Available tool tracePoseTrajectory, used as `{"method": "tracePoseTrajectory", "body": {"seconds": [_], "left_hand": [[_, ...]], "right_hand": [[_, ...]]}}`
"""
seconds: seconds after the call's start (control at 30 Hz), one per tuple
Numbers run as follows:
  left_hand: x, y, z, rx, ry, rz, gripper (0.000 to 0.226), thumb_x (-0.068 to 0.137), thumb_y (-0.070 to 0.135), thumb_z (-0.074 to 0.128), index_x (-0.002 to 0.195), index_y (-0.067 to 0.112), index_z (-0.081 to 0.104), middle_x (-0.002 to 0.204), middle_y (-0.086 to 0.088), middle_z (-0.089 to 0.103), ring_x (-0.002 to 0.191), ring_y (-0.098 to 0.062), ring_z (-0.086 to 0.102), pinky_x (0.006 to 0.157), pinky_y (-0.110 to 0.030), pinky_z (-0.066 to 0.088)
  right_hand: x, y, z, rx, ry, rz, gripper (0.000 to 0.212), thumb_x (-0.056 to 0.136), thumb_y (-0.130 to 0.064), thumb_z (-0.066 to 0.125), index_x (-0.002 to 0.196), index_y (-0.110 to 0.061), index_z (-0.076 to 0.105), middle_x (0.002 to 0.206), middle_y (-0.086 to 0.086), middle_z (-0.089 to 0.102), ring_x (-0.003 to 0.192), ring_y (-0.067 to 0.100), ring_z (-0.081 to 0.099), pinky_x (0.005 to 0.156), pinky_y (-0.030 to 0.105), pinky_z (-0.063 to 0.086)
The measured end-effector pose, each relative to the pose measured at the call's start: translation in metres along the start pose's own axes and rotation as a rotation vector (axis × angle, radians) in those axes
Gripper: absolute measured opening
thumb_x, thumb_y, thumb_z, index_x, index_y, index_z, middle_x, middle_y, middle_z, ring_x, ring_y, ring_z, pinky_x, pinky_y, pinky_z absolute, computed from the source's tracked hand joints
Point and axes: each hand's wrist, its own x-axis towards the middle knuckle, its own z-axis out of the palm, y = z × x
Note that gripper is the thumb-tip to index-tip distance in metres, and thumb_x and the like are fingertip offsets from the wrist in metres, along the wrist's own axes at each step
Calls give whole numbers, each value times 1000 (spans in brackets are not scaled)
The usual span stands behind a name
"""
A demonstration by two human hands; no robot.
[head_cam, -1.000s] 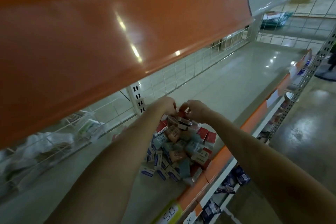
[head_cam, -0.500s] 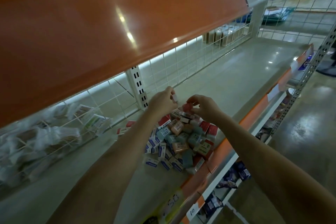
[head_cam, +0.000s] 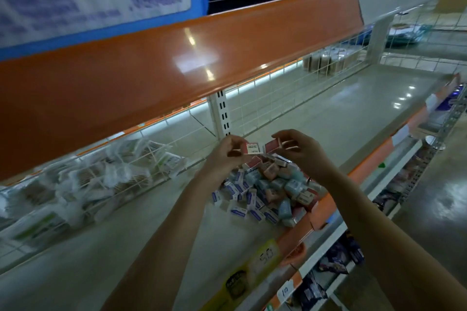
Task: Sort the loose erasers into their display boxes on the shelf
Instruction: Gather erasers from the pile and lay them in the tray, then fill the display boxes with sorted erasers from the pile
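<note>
A pile of loose erasers [head_cam: 265, 189] in blue, teal, tan and red wrappers lies on the grey shelf [head_cam: 316, 113] near its front edge. Above the pile, my left hand [head_cam: 227, 151] pinches a small white and red eraser [head_cam: 253, 148]. Close to its right, my right hand [head_cam: 300, 151] pinches a red eraser [head_cam: 272, 145]. The two erasers almost touch. No display box is visible.
A white wire basket [head_cam: 83, 179] of plastic-wrapped goods stands at the left on the shelf. An orange shelf lip [head_cam: 177, 58] hangs overhead. The wire grid back [head_cam: 278, 101] and an upright post [head_cam: 222, 113] stand behind. Orange price rail [head_cam: 374, 166] edges the front; floor lies to the right.
Both hands rose from the top of the pile, each lifting an eraser. The camera tilted up, showing more of the upper shelf.
</note>
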Motion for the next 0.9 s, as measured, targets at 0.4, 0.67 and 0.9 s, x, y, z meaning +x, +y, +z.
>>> {"method": "tracePoseTrajectory", "body": {"seconds": [0.4, 0.67, 0.9], "left_hand": [[-80, -21, -51, -328, 99, -31, 27, 74, 8, 74, 94, 20, 61, 89, -5, 68, 81, -24, 63, 66, -28, 45], [-140, -30, -85, -484, 273, -85, 20, 86, 13, 57, 102, 22, 64, 85, 9, 72, 80, -6, 67, 67, -21, 53], [-205, -32, -126, -574, 404, -140, 30, 83, 5, 57, 108, 20, 65, 95, -4, 72, 86, -17, 69, 70, -30, 57]], "right_hand": [[-35, -51, 63, 92, -31, 134, 14, 88, -27, 59, 78, -19, 60, 70, 2, 64, 62, 13, 59, 62, 23, 51], [-54, -81, 122, 323, -121, 242, 24, 91, -21, 56, 83, 1, 62, 61, 5, 60, 51, 8, 55, 53, 20, 49], [-71, -110, 180, 408, -298, 278, 22, 91, -21, 56, 77, -5, 61, 59, 5, 63, 52, 13, 57, 55, 23, 49]]}}
